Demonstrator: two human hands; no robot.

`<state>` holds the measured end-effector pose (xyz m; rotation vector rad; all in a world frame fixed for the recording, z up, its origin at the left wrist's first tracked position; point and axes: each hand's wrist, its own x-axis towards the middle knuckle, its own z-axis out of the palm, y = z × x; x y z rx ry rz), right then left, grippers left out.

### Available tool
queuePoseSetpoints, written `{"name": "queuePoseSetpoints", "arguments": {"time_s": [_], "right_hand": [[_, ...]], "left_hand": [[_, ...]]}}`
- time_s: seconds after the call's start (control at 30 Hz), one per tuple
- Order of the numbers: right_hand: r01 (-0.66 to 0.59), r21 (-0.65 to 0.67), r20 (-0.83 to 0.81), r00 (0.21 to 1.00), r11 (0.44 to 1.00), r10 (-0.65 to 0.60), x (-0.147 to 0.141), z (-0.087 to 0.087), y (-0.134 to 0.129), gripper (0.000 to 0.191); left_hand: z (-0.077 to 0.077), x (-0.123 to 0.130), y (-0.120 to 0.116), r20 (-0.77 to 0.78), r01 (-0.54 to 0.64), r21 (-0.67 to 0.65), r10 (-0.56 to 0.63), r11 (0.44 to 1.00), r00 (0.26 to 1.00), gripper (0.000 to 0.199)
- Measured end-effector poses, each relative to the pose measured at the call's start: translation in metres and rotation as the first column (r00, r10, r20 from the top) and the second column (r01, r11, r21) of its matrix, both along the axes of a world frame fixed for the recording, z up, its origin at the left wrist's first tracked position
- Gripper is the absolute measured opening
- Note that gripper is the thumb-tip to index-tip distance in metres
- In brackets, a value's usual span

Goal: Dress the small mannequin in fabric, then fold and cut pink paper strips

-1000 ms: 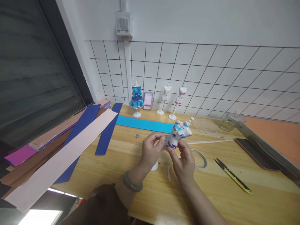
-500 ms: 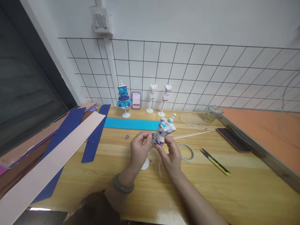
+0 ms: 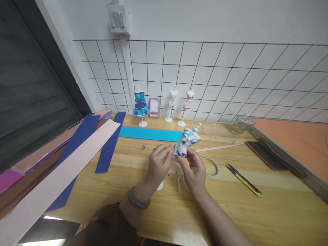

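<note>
A small white mannequin (image 3: 182, 148) with blue, purple and red patches is held tilted to the right above the table. My left hand (image 3: 161, 160) pinches its lower left side, and my right hand (image 3: 193, 167) grips the lower right side between thumb and fingers. Below my left hand part of a round white base (image 3: 160, 185) shows; the rest is hidden. A narrow white strip (image 3: 179, 183) lies under my right hand. Just right of that hand is a roll of white tape (image 3: 216, 168), and beyond it lie yellow-and-black thread snips (image 3: 243, 179).
Behind stand a mannequin in a blue ruffled dress (image 3: 140, 104), two white mannequins (image 3: 173, 99), and a phone (image 3: 154, 108). A bright blue strip (image 3: 151, 134) crosses the table. Pink (image 3: 66, 171) and dark blue strips lie left; a dark phone (image 3: 266, 155) and glass jar (image 3: 241, 125) are right.
The view has shifted slightly, so most things sit further right in the picture. Both hands keep hold of the mannequin, whose pose is nearly unchanged.
</note>
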<state>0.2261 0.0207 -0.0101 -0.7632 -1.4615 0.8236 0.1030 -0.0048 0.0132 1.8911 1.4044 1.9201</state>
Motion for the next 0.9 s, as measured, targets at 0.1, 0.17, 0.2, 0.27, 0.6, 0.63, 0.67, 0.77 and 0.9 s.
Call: {"name": "queuePoseSetpoints", "arguments": {"time_s": [0.1, 0.17, 0.2, 0.27, 0.6, 0.63, 0.67, 0.77, 0.9], "right_hand": [[-0.04, -0.047, -0.043, 0.998, 0.998, 0.038, -0.0008, 0.0008, -0.0001, 0.03], [-0.063, -0.081, -0.078, 0.995, 0.995, 0.057, -0.0005, 0.0006, 0.0012, 0.031], [-0.071, -0.096, -0.088, 0.994, 0.993, 0.063, -0.0001, 0.0004, 0.0021, 0.031], [-0.086, -0.116, -0.088, 0.993, 0.989, 0.076, 0.0009, -0.0001, 0.0044, 0.031], [-0.036, -0.058, 0.061, 0.997, 0.998, 0.039, 0.0053, -0.0025, 0.0086, 0.032], [-0.039, -0.059, 0.061, 0.997, 0.997, 0.042, 0.0055, -0.0022, 0.0086, 0.032], [-0.046, -0.065, 0.059, 0.997, 0.997, 0.05, 0.0057, -0.0019, 0.0087, 0.032], [-0.064, -0.08, 0.041, 0.997, 0.995, 0.067, 0.0065, -0.0011, 0.0093, 0.033], [-0.064, -0.071, 0.043, 0.997, 0.995, 0.067, 0.0074, -0.0006, 0.0094, 0.032]], "left_hand": [[-0.0005, -0.001, 0.0005, -0.017, -0.026, -0.014, 0.026, 1.0, 1.0, 0.019], [0.0004, -0.0011, 0.0014, 0.016, -0.01, -0.046, 0.011, 0.999, 1.0, 0.018], [0.0011, -0.0012, 0.0019, 0.038, 0.006, -0.064, -0.004, 0.998, 0.999, 0.017], [0.0026, -0.0014, 0.0029, 0.087, 0.04, -0.098, -0.031, 0.994, 0.996, 0.015], [0.0054, -0.0042, 0.0028, 0.056, 0.045, -0.136, -0.037, 0.99, 0.998, 0.015], [0.005, -0.0044, 0.0028, 0.045, 0.038, -0.133, -0.032, 0.99, 0.998, 0.015], [0.0047, -0.0047, 0.0029, 0.04, 0.035, -0.132, -0.03, 0.991, 0.999, 0.015], [0.0044, -0.0053, 0.0031, 0.054, 0.05, -0.141, -0.043, 0.989, 0.998, 0.015], [0.005, -0.0058, 0.0028, 0.094, 0.064, -0.163, -0.049, 0.985, 0.994, 0.013]]}}
